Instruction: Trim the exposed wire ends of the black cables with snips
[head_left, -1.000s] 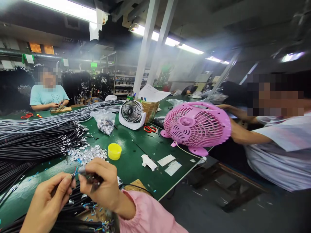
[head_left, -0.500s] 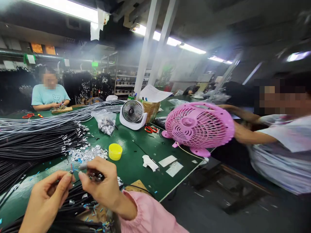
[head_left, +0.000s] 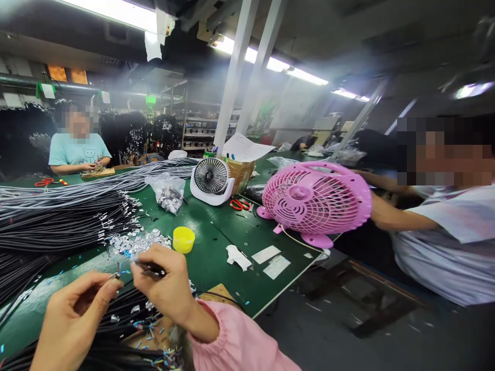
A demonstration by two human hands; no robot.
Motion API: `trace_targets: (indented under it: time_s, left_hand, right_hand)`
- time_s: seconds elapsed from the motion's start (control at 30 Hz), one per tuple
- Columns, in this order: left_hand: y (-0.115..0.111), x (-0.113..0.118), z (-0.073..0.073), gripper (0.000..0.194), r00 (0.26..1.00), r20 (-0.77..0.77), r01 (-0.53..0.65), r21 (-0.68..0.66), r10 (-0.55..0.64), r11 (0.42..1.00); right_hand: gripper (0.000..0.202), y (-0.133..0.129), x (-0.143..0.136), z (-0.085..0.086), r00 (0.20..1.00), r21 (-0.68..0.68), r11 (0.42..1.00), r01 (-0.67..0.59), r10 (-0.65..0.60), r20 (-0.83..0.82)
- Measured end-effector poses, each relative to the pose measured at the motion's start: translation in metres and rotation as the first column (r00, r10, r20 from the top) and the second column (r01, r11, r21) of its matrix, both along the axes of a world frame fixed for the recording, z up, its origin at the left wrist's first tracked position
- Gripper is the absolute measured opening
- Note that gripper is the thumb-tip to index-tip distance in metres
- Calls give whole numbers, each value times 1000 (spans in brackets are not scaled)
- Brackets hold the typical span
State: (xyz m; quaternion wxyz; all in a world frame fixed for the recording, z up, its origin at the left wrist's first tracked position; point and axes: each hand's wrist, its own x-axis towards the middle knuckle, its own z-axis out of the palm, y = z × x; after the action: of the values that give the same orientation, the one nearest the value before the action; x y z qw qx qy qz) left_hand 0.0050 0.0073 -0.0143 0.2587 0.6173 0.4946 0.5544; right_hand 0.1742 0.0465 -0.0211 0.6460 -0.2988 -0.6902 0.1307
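Note:
My left hand (head_left: 77,314) pinches a cable end (head_left: 114,276) between thumb and forefinger. Thin red and blue wires (head_left: 119,267) stick up from that end. Just to its right, my right hand (head_left: 166,281) is closed around a small dark object (head_left: 153,269), mostly hidden by the fingers, so its kind cannot be made out. The right fingertips are close to the wires but look slightly apart from them. Below both hands lie black cables (head_left: 116,314) with stripped coloured ends. Foil scraps (head_left: 141,243) are heaped just beyond my right hand.
Bundles of black cables (head_left: 58,224) and grey cables (head_left: 96,178) cover the table's left. Farther on are a yellow cup (head_left: 183,240), a bagged pile (head_left: 169,193), a white fan (head_left: 211,180), red-handled scissors (head_left: 240,204) and a pink fan (head_left: 313,203). Two co-workers sit nearby.
My right fingertips have drawn slightly up and back from the wires, which now show more clearly. The dark object has turned within my right hand. My left hand keeps its pinch.

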Motion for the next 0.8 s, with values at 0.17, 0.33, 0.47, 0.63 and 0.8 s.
trace_targets:
  time_s: [0.17,0.33,0.47,0.63,0.8]
  left_hand:
    - [-6,6,6,18,947,-249,-90,394,200,915]
    - [-9,9,8,19,896,-376,14,556,236,831]
    - [-3,3,1,27,960,-262,-22,279,98,960]
    - [3,-9,-3,40,987,-88,130,-63,-135,990]
    - [-6,-9,4,20,966,-206,-53,436,157,899]
  right_hand:
    - [25,-3,7,-3,997,-26,999,-31,33,76]
    - [20,1,11,-3,954,-146,975,-167,197,227]
    - [22,-3,10,2,950,-114,969,-221,240,201]
    - [28,-3,-1,-9,912,-330,851,-409,389,-128]
    - [38,-1,-4,-11,814,-493,649,-579,495,-303]
